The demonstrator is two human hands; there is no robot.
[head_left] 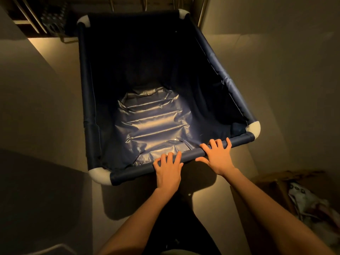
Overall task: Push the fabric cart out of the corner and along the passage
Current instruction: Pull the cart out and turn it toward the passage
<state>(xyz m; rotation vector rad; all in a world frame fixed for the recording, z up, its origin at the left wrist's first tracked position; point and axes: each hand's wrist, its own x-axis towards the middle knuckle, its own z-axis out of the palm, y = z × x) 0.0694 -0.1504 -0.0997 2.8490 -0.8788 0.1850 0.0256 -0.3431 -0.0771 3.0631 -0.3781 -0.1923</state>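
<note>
A dark blue fabric cart [88, 100] with white rounded corner pieces fills the middle of the view; its deep bin holds nothing, and the shiny bottom catches the light. Both hands rest on the near rim bar. My left hand [168, 171] lies on the bar left of centre, fingers curled over it. My right hand [218, 155] grips the bar further right, near the white corner piece, fingers spread over the top. The wheels are hidden under the bin.
A pale wall runs along the left and another along the right, leaving a narrow floor strip. Metal rack legs [35, 17] and a dark crate [53, 17] stand beyond the cart's far end. A cardboard box [287, 188] with bags sits low right.
</note>
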